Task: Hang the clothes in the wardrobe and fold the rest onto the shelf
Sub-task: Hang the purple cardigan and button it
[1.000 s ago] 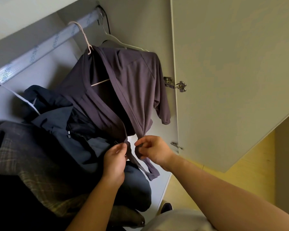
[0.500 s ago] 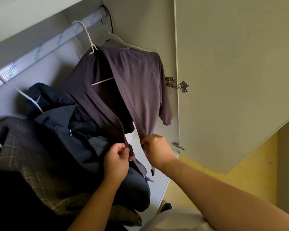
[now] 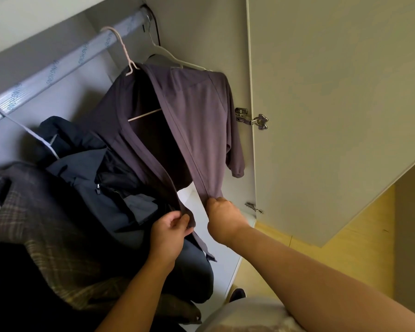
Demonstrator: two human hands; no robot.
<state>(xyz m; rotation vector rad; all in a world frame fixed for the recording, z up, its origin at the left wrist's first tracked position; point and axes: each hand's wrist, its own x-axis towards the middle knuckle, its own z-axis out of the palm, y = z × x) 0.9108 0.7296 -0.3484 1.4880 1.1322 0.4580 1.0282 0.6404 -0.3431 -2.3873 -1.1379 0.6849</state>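
Rail (image 3: 58, 65): slants up to the right.
Dark jacket (image 3: 82, 168): hangs under the rail.
Purple cardigan (image 3: 201, 121): on a hanger (image 3: 144, 115) at the rail's right end.
Left hand (image 3: 170, 232): well below the rail, pinches the cardigan's left front edge.
Right hand (image 3: 223, 221): apart from the left, pinches the right hem.

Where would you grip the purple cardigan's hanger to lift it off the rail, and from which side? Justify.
Likely at the pink hanger's neck, just below its hook, where it shows above the collar of the purple cardigan. The garment hangs open and loose, so fabric gives no firm hold. Come from the right, the open door side; a dark jacket crowds the left.
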